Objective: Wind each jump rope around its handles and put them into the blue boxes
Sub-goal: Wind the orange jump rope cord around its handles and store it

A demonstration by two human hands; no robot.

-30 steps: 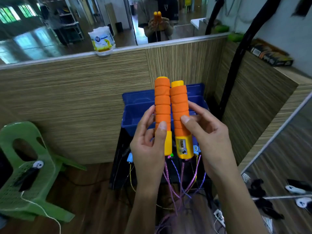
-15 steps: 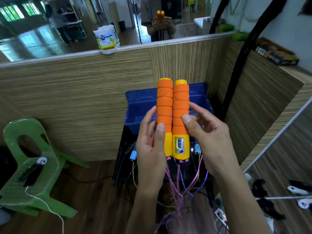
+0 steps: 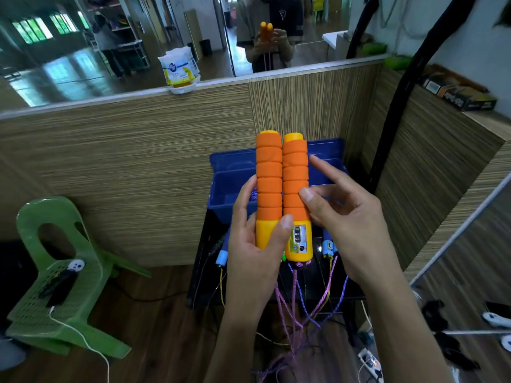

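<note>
Two orange foam jump rope handles (image 3: 280, 186) stand upright side by side in front of me, their yellow ends down. My left hand (image 3: 255, 252) grips the left handle at its yellow base. My right hand (image 3: 345, 222) pinches the right handle, thumb on the foam, fingers behind. A pink and purple rope (image 3: 290, 302) hangs loose from the handles toward the floor. Behind the handles sits an open blue box (image 3: 229, 189) on a black table (image 3: 204, 275). Blue handles of other ropes (image 3: 329, 246) lie on that table.
A wood-grain partition (image 3: 138, 167) with a mirror above it walls the space ahead and to the right. A green plastic chair (image 3: 60, 275) stands at the left. A power strip (image 3: 370, 363) and cables lie on the wooden floor at lower right.
The two handles have been brought together until they touch and now stand parallel. The right handle's counter window has turned to face me.
</note>
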